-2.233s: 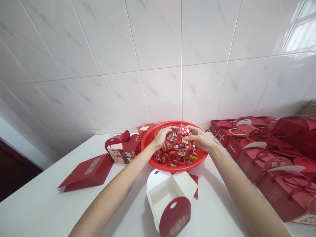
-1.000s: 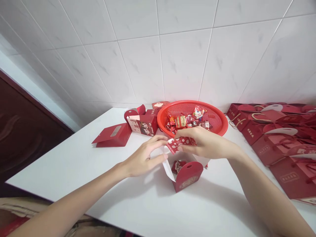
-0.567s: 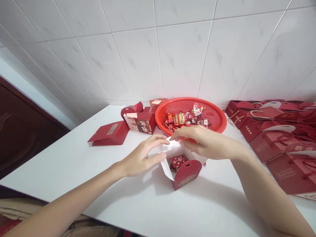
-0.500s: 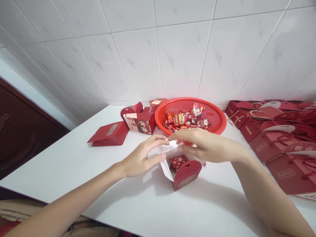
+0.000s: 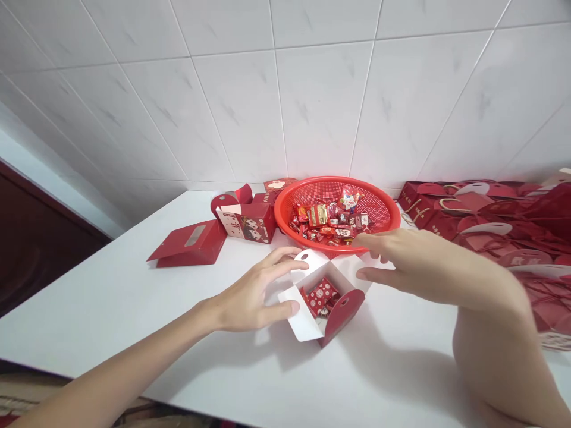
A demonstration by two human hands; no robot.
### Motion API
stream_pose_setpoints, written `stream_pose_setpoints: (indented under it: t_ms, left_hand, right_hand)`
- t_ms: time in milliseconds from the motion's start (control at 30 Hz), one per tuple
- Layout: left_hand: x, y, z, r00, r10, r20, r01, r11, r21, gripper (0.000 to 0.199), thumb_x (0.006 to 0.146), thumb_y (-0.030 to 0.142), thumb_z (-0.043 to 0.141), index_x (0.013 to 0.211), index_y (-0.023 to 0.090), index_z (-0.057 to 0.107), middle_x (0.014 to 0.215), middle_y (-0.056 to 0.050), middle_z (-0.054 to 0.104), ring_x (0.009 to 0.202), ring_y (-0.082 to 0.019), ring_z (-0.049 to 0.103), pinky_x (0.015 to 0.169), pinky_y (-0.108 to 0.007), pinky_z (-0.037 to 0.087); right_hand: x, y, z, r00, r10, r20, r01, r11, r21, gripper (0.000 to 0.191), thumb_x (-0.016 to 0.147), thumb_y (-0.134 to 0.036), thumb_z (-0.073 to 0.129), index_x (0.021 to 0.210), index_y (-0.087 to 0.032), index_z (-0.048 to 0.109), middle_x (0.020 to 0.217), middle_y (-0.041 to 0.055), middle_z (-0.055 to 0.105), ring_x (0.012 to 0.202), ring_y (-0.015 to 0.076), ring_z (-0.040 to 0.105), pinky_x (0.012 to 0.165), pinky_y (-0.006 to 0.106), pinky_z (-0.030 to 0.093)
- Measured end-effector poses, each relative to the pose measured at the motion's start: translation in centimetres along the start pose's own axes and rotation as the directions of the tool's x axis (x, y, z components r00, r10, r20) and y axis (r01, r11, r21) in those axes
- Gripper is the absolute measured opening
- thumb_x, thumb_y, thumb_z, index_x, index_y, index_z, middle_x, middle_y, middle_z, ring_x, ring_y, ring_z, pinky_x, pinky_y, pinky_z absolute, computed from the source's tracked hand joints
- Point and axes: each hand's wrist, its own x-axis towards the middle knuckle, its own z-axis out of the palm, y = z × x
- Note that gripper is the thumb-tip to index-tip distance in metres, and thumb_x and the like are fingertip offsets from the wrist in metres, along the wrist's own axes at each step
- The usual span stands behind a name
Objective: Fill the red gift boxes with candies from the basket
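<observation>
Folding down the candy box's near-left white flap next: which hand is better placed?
Probably the left hand: its thumb is right by that flap, fingers spread. The right hand hovers across the candy box, near the opposite flap.

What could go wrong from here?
The box stands open with packets inside; a nudge from the left hand at its flaps might tip it and spill some.

The right hand is close to the flap on the other side and could catch or bend it.

The basket sits just behind, so moving either might knock the other.
</observation>
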Motion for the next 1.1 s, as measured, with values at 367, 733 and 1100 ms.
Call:
stream_pose_setpoints:
  t_ms: [367, 733, 1100]
  left_hand:
    - [-0.2, 0.6, 0.6, 1.000, 0.000, 0.016, -0.001, 1.000, 0.028, 0.051, 0.092, 0.049, 0.060, 0.137, 0.025, 0.056, 0.151, -0.013, 0.041, 0.136, -0.032, 0.046, 0.110, -0.048, 0.045]
    - [0.3, 0.8, 3.1, 0.961, -0.033, -0.274, 0.006, 0.995, -0.101, 0.040, 0.094, 0.049, 0.057, 0.124, 0.023, 0.051, 0.120, -0.008, 0.058, 0.092, -0.018, 0.062, 0.087, -0.035, 0.055]
    - [0.2, 1.4, 4.2, 0.958, 0.181, -0.223, -0.193, 0.981, -0.034, 0.021, 0.098, 0.027, 0.053, 0.113, 0.021, 0.067, 0.134, -0.011, 0.050, 0.098, -0.018, 0.061, 0.096, -0.039, 0.053]
  right_hand:
    - [-1.8, -2.0, 2.0, 0.991, 0.011, 0.130, -0.019, 0.998, 0.063, 0.045, 0.080, -0.054, 0.070, 0.113, -0.024, 0.061, 0.096, 0.0074, 0.072, 0.076, 0.0256, 0.067, 0.062, 0.031, 0.043]
    - [-2.2, -3.5, 2.5, 0.942, -0.206, 0.263, 0.175, 0.975, 0.135, 0.047, 0.079, -0.050, 0.073, 0.118, -0.025, 0.064, 0.098, 0.0070, 0.072, 0.080, 0.0250, 0.065, 0.067, 0.032, 0.044]
    - [-3.3, -2.7, 1.5, 0.879, -0.340, 0.333, 0.294, 0.938, 0.183, 0.024, 0.085, -0.019, 0.064, 0.109, -0.022, 0.067, 0.094, 0.0063, 0.069, 0.083, 0.0228, 0.066, 0.066, 0.030, 0.046]
